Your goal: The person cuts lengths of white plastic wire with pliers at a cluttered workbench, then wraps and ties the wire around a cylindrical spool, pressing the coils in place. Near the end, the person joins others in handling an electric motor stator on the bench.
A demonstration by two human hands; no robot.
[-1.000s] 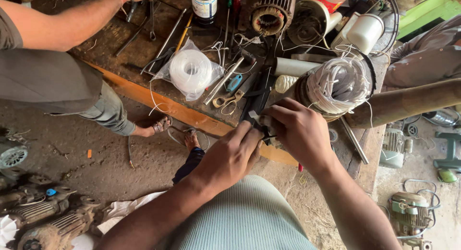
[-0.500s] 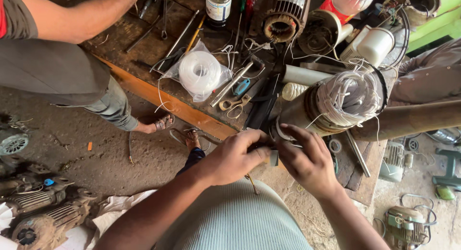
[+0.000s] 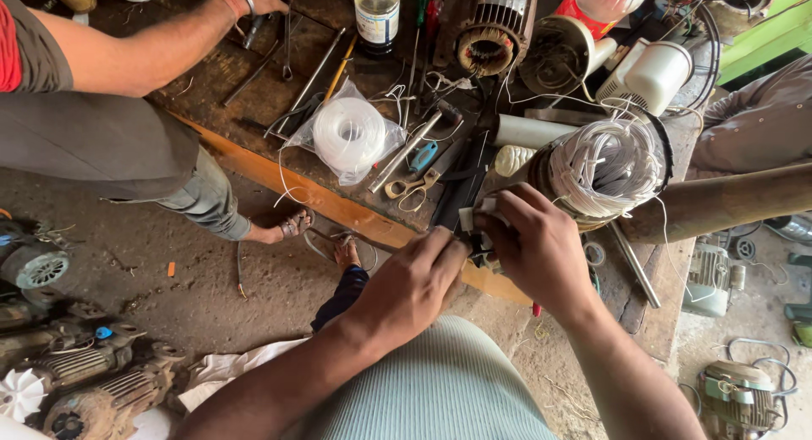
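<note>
My left hand [image 3: 414,281] and my right hand [image 3: 534,247] meet at the near edge of a cluttered wooden workbench [image 3: 254,165]. Both pinch a small dark part with a white piece [image 3: 474,229] between the fingertips; most of it is hidden by my fingers. Just beyond my right hand stands a motor stator packed with white winding wires [image 3: 605,165]. A pair of scissors [image 3: 408,191] lies on the bench just left of my hands.
A bag with a white spool [image 3: 348,136], a bottle [image 3: 377,13], another stator [image 3: 489,34], a white cylinder [image 3: 651,72] and several hand tools crowd the bench. Another person [image 3: 101,110] leans on it at left. Old motors [image 3: 76,372] lie on the floor.
My two hands have drawn closer together over the small part and shifted slightly toward me. The view has tilted a little, bringing the bench nearer.
</note>
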